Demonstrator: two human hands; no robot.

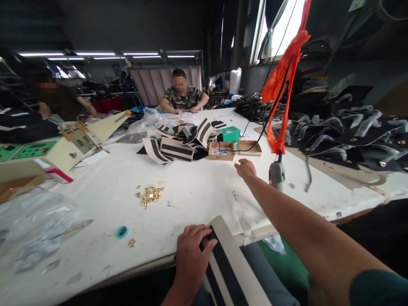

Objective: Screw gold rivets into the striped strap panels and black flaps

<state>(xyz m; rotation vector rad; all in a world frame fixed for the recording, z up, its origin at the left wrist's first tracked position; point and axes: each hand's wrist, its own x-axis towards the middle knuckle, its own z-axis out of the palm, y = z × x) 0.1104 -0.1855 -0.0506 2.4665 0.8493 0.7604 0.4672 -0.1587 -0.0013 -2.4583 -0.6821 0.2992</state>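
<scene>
My left hand [194, 246] is closed on the upper end of a beige panel with black stripes [231, 263], thumb on top. The panel slopes down over my lap at the table's front edge. My right arm reaches far across the table. At its end my right hand [246, 168] is low over the tabletop, just in front of a small cardboard box [222, 156] of small pieces. Its fingers are bent and drawn together at the tips; whatever lies between them is too small to make out. A pile of gold-coloured metal fittings [151, 195] lies left of centre.
Striped panels [177, 148] are heaped behind the box, beside a green box [231, 134]. A grey switch box [276, 174] hangs by my right forearm. A cream machine [73, 148] and plastic bags [41, 225] occupy the left. A person [183, 95] sits opposite.
</scene>
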